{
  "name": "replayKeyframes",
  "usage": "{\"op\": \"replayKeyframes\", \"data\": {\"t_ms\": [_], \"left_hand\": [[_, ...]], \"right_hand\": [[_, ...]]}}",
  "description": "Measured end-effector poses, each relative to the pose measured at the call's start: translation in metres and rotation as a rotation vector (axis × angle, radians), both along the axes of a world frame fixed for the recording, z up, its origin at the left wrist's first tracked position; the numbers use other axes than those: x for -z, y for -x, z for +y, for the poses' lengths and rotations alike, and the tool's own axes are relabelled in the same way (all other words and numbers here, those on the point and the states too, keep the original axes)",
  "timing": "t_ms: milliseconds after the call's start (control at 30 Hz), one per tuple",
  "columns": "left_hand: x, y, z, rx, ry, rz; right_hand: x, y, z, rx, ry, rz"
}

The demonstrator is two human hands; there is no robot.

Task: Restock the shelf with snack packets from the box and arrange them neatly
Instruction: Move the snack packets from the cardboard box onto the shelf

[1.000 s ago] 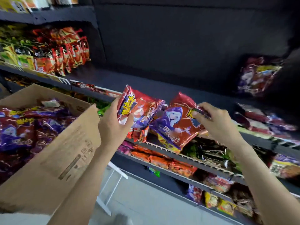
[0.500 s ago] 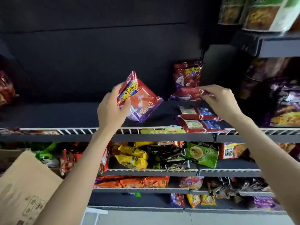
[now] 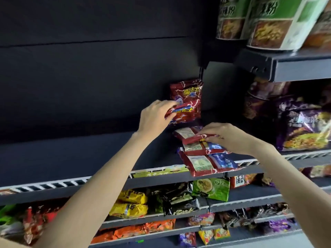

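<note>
On shelf (image 3: 53, 159), right end: left hand (image 3: 154, 119) grips a red packet (image 3: 184, 111), setting it against the upright packet (image 3: 186, 92) at 12 o'clock. Right hand (image 3: 227, 136) pinches a second packet (image 3: 195, 138) onto the flat stack (image 3: 207, 161) at 6 o'clock. Progress looks early: few packets placed, shelf bare toward 9 o'clock. Flat ones likely need standing up. Box not in view.

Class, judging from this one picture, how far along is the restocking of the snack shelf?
Done: one red packet stands at the back; two packets lie flat in front. In hand: the left hand holds a packet and the right hand holds another. Left: most of the dark shelf is bare.
</note>
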State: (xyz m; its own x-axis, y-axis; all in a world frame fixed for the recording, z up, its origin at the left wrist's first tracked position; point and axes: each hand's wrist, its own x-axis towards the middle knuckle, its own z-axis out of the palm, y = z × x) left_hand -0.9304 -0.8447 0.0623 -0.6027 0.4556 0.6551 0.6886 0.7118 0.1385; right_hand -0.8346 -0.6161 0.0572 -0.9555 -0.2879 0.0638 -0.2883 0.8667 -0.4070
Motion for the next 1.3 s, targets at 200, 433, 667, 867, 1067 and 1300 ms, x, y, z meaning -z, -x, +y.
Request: {"op": "replayKeyframes", "data": {"t_ms": [200,433,667,867,1067,1300], "left_hand": [[0.001,0.01,0.039,0.208,0.133,-0.32],[0.002,0.0,0.03,0.316,0.149,-0.533],[0.004,-0.011,0.025,0.293,0.145,-0.634],[-0.007,-0.037,0.004,0.18,0.125,-0.497],[-0.008,-0.126,-0.08,-0.047,-0.042,0.09],[0.017,-0.257,-0.245,-0.563,0.028,-0.133]], "right_hand": [[0.0,-0.005,0.004,0.008,-0.03,0.034],[0.005,-0.008,-0.011,0.191,-0.184,0.275],[0.002,-0.016,-0.019,0.267,-0.123,0.331],[-0.005,-0.038,-0.035,0.264,0.123,0.746],[0.0,-0.052,-0.124,-0.032,0.096,0.954],[0.033,-0.074,-0.276,-0.424,0.101,0.687]]}}
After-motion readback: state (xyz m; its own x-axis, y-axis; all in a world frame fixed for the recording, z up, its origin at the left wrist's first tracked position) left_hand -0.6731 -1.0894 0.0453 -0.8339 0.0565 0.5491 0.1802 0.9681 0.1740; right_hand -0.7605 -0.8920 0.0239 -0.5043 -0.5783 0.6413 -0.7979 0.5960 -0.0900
